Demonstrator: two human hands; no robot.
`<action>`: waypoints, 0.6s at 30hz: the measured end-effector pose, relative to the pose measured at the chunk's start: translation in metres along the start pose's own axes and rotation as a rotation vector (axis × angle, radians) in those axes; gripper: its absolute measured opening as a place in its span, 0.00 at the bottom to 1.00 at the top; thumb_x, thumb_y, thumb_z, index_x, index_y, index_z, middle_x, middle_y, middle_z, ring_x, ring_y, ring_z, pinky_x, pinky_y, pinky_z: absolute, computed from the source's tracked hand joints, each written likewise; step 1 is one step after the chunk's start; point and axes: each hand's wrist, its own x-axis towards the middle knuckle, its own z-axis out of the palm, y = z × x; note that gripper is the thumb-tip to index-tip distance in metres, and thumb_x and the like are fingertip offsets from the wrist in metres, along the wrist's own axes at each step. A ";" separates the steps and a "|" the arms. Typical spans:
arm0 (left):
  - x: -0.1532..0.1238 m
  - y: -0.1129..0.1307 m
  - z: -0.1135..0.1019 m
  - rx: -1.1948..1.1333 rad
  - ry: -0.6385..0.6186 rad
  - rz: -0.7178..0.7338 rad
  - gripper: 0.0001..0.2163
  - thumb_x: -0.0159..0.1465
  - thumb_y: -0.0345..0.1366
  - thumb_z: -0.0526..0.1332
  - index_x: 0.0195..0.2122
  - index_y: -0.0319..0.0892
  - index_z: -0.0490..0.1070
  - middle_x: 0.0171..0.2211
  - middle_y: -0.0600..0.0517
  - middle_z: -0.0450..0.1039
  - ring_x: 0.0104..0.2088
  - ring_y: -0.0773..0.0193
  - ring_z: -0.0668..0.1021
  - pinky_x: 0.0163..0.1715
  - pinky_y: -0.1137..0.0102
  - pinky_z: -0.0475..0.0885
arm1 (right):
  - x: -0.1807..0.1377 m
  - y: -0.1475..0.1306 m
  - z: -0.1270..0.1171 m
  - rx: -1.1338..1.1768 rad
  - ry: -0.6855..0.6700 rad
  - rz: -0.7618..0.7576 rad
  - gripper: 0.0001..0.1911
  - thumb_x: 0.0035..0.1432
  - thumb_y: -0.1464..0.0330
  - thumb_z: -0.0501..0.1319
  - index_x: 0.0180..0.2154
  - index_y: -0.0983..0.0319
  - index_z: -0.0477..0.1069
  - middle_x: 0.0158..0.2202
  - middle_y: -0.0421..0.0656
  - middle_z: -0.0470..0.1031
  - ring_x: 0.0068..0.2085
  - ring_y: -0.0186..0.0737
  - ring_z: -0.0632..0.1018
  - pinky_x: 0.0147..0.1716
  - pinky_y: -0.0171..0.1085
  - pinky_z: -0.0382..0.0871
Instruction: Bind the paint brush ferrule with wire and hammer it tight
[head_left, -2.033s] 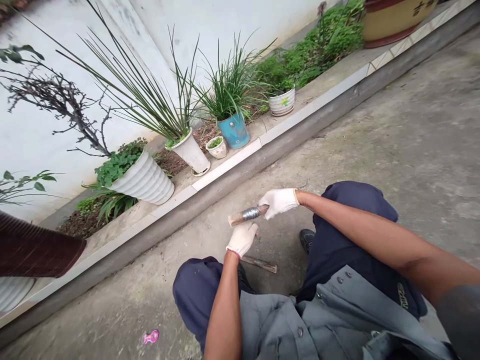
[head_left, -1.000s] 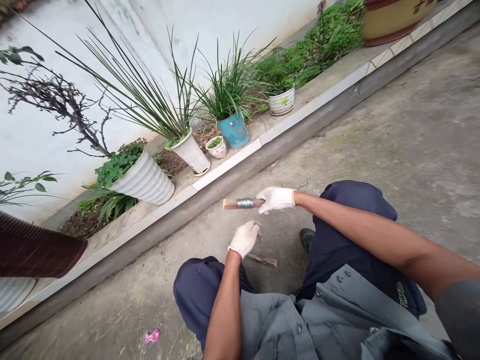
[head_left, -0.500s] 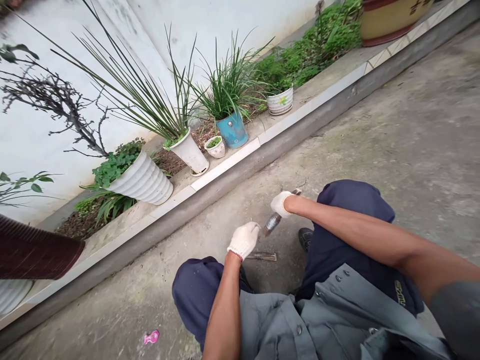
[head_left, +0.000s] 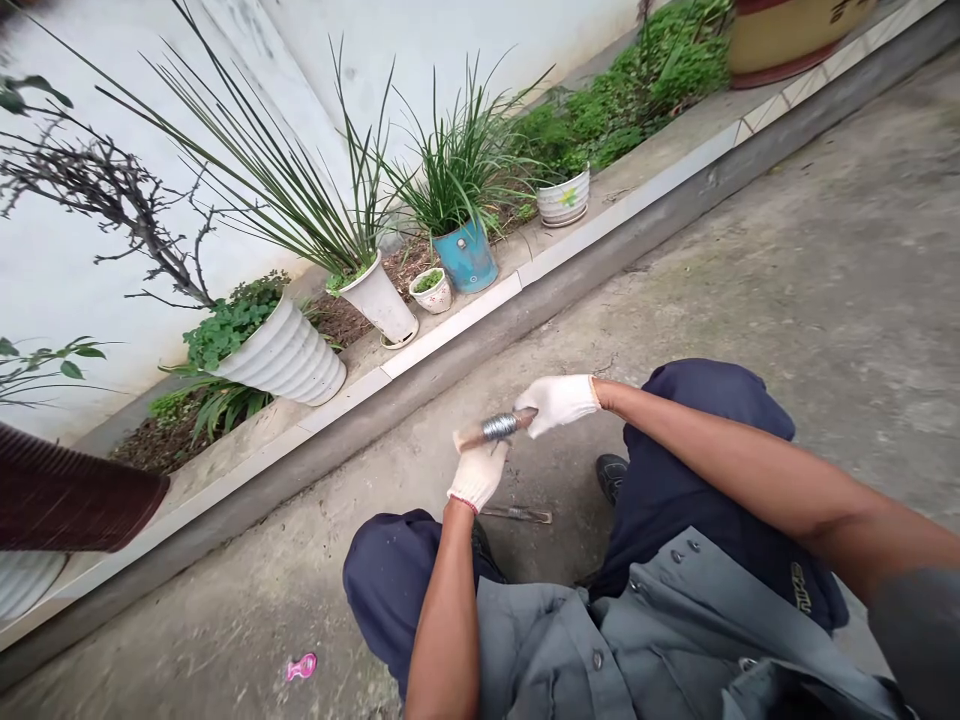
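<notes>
Between my two white-gloved hands is a brown wooden handle wound with silvery wire (head_left: pixel 500 427), lying nearly level. My left hand (head_left: pixel 480 474) is closed about its left end, though the fingers are partly hidden behind it. From the other side, my right hand (head_left: pixel 559 403) pinches the brown right end. On the concrete just below my left hand lies a thin stick-like tool (head_left: pixel 517 514) with a greyish band; its exact kind is unclear.
A tiled ledge (head_left: pixel 480 310) runs diagonally ahead, carrying a ribbed white pot (head_left: pixel 289 355), a blue pot (head_left: pixel 466 257) and other planters. My bent knees flank the hands. A small pink item (head_left: pixel 301 667) lies on the concrete ground (head_left: pixel 825 300) at lower left.
The wire-wound handle has swung from steeply slanted to nearly level and moved left, over my left hand. My right hand has moved slightly left, and its grip is now at the handle's right end.
</notes>
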 end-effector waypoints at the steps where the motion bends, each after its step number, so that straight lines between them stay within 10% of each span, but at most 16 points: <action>1: -0.001 0.001 0.001 -0.025 -0.007 0.009 0.17 0.73 0.40 0.49 0.36 0.43 0.75 0.39 0.48 0.81 0.42 0.59 0.79 0.44 0.70 0.69 | 0.002 -0.001 -0.002 0.000 0.092 0.029 0.14 0.50 0.58 0.64 0.33 0.62 0.72 0.25 0.35 0.69 0.28 0.32 0.68 0.27 0.32 0.54; 8: -0.010 0.009 0.004 -0.069 -0.100 0.033 0.17 0.73 0.41 0.48 0.35 0.44 0.75 0.33 0.52 0.79 0.37 0.62 0.79 0.38 0.71 0.67 | 0.016 0.007 -0.013 -0.212 0.430 0.357 0.14 0.59 0.61 0.59 0.42 0.61 0.77 0.36 0.47 0.80 0.36 0.42 0.78 0.32 0.34 0.62; 18: 0.009 0.010 -0.049 0.088 -0.062 0.099 0.17 0.72 0.41 0.49 0.35 0.44 0.75 0.30 0.52 0.77 0.32 0.61 0.76 0.36 0.70 0.66 | 0.026 -0.008 -0.012 -0.607 -0.235 0.248 0.13 0.43 0.75 0.67 0.35 0.65 0.81 0.36 0.54 0.82 0.38 0.51 0.81 0.39 0.42 0.68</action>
